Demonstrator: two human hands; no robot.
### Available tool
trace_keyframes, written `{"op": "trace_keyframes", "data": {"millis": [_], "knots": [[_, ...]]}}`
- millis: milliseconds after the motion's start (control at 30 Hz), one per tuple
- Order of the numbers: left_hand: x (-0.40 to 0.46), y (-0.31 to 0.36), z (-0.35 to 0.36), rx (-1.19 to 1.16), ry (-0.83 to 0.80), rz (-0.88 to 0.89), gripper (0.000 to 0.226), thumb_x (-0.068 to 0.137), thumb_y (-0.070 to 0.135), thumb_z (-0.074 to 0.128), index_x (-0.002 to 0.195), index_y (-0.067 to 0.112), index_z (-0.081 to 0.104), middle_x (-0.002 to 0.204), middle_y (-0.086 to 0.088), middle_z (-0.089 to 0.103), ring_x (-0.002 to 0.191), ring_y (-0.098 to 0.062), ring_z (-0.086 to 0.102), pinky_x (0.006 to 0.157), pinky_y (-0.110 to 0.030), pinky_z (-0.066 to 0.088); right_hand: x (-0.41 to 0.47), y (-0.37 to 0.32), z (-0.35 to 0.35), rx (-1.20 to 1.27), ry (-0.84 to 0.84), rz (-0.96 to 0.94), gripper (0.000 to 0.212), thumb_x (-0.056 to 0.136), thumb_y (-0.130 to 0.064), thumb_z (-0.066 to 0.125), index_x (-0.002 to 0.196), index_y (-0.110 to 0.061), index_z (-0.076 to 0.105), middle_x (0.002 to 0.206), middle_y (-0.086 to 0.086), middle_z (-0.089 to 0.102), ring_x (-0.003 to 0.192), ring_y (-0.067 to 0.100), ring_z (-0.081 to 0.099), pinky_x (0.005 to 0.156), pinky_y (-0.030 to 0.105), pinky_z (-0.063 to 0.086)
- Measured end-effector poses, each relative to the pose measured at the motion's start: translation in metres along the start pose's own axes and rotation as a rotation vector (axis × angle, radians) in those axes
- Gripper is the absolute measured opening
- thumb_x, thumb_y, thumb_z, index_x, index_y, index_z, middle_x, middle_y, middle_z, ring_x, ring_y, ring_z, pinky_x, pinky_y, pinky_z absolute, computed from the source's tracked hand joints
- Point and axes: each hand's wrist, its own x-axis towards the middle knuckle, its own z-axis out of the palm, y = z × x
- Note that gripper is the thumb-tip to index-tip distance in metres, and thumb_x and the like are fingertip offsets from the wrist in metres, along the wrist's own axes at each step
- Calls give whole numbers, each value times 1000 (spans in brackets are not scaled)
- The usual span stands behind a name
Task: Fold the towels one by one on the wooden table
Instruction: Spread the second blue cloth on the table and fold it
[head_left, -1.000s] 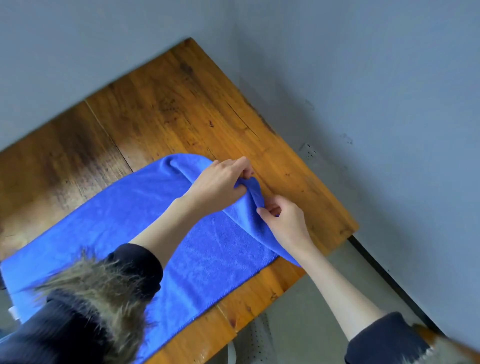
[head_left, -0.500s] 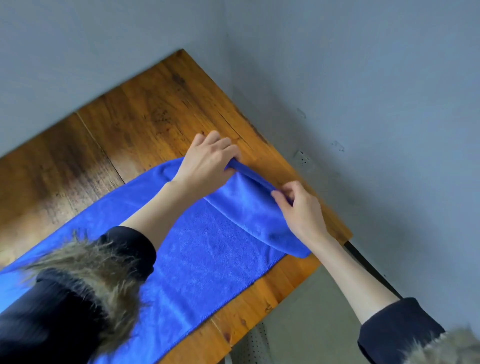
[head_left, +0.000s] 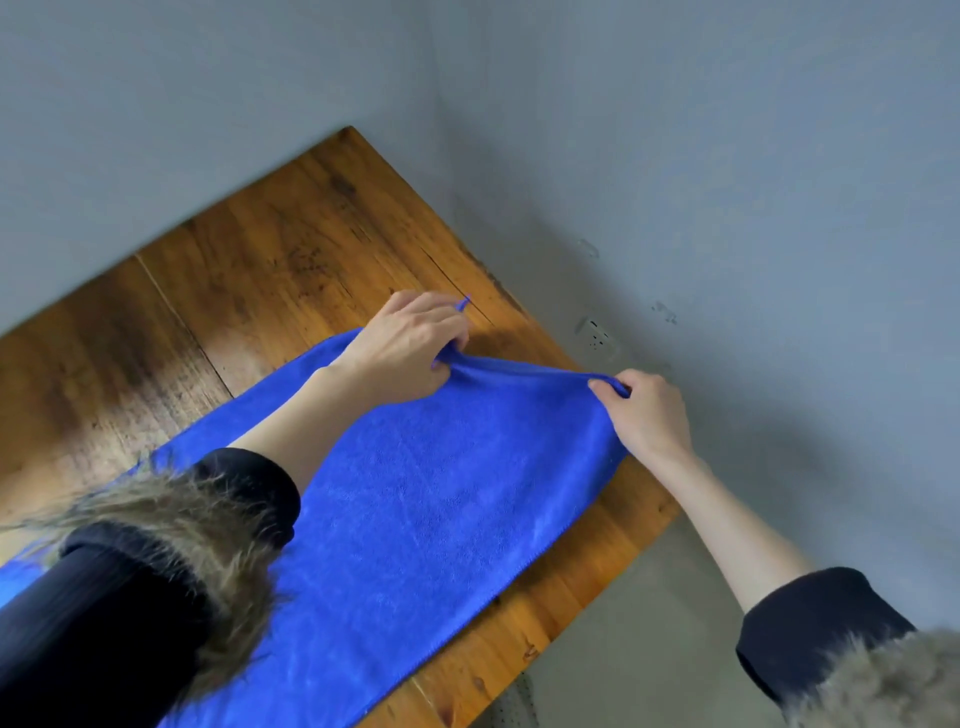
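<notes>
Head camera, looking down: one blue towel (head_left: 415, 499) lies along the wooden table (head_left: 270, 260), running from the lower left of the picture up toward the table's right-hand end. Two hands hold its far short edge, one at each corner, and that edge is lifted off the wood and drawn in a nearly straight line between them.

The left hand (head_left: 400, 348) is curled over the corner on the side nearer the wall. Its fingers are folded in and its thumb presses against them, with bunched cloth gathered inside the grip; a small blue tip of the towel sticks out above the knuckles. The right hand (head_left: 649, 410) is at the other corner, over the table's right edge. Thumb and forefinger are closed tight on the hem in a pinch, and the other fingers are curled in behind them. Neither hand shows any gap in its hold.

Below the lifted edge the towel sags slightly and then lies flat on the table, its long hem running down the side nearer the person. Both forearms are bare from wrist to a dark sleeve (head_left: 249, 493) with a fur cuff; the left sleeve covers part of the towel at lower left.

Counted: one towel, one table, two hands. A wall socket (head_left: 597, 338) sits on the grey wall just beyond the table's right end.
</notes>
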Motion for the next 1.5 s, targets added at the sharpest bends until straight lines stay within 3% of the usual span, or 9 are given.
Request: {"op": "trace_keyframes", "data": {"millis": [267, 433, 533, 733, 833, 967, 1100, 1300, 1500], "knots": [[20, 5, -3, 130, 130, -63, 21, 85, 25, 64, 97, 8, 61, 97, -6, 65, 109, -25, 51, 105, -38, 24, 23, 5, -28, -109, 181, 104, 41, 92, -37, 53, 61, -11, 45, 55, 3, 43, 64, 31, 47, 55, 30, 32], [41, 17, -5, 77, 237, -103, 15, 90, 11, 54, 104, 8, 60, 102, -7, 60, 101, -26, 51, 96, -34, 28, 32, -1, -57, -131, 365, 97, 47, 92, -41, 50, 59, -12, 33, 55, 4, 41, 63, 31, 43, 55, 32, 29], [38, 14, 1, 70, 185, -163, 25, 91, 1, 47, 111, 9, 59, 108, -7, 57, 103, -26, 49, 94, -32, 29, 22, -5, -48, -189, 275, 14, 40, 92, -41, 52, 68, -11, 42, 65, 12, 51, 67, 34, 49, 57, 34, 34], [13, -4, 18, 159, 87, -316, 21, 97, 28, 46, 95, 11, 59, 90, -3, 64, 91, -25, 54, 89, -35, 28, -15, 2, -7, -174, 96, -149, 20, 92, -24, 53, 77, -12, 48, 65, 1, 50, 53, 13, 42, 45, 22, 24], [5, -12, 24, 94, 54, -306, 12, 92, 8, 48, 99, 9, 58, 95, -7, 60, 92, -26, 52, 80, -33, 30, -29, 5, 10, -82, -11, -168, 10, 91, -15, 52, 87, -7, 57, 81, 3, 56, 64, 14, 48, 53, 20, 33], [-1, -13, 32, 41, 36, -311, 32, 87, -6, 42, 110, 10, 58, 105, -8, 55, 101, -26, 49, 80, -32, 32, -37, 5, 20, -25, -89, -142, 15, 92, -11, 53, 100, -7, 64, 96, 5, 59, 81, 18, 57, 71, 28, 46], [7, -14, 22, -11, 236, -472, 23, 93, 7, 43, 107, 5, 61, 107, -12, 55, 99, -29, 52, 63, -36, 38, -29, 2, 6, -45, 103, -116, 17, 95, -20, 49, 93, -11, 63, 75, -2, 58, 67, 18, 55, 50, 21, 35], [36, -10, -12, -39, 477, -602, 20, 94, 27, 48, 94, 8, 57, 98, -9, 62, 88, -30, 56, 60, -34, 30, 4, -12, -33, -215, 324, -36, 33, 97, -34, 42, 78, -8, 47, 64, 6, 47, 61, 28, 41, 54, 32, 25], [19, -16, -19, -113, 524, -494, 19, 88, 2, 43, 97, 10, 57, 99, -8, 59, 92, -27, 52, 62, -34, 31, -15, -31, -30, -76, 252, -178, 32, 95, -34, 48, 73, -11, 43, 50, -2, 38, 51, 24, 41, 50, 31, 28]]}}
